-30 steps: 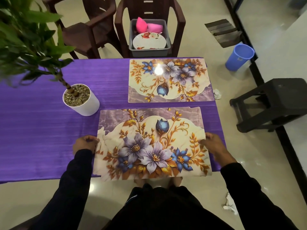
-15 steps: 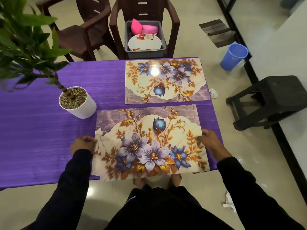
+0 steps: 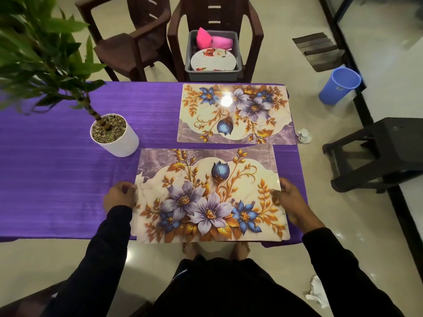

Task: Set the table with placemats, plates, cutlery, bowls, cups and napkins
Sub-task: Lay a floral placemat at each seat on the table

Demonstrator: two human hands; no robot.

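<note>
Near placemat (image 3: pixel 210 197) long axis crosswise; left hand (image 3: pixel 119 197), right hand (image 3: pixel 289 200) pinch short ends, equally near; front edge overhangs counter (image 3: pixel 57 179).

Both arms reach forward in dark long sleeves, one at each short side of the near placemat (image 3: pixel 206 197). The left hand (image 3: pixel 119 197) sits at the placemat's left edge, fingers curled onto that edge. The right hand (image 3: pixel 289 200) sits at its right edge, fingers bent over the rim, thumb on top. Bare feet show below the placemat's near edge.
</note>
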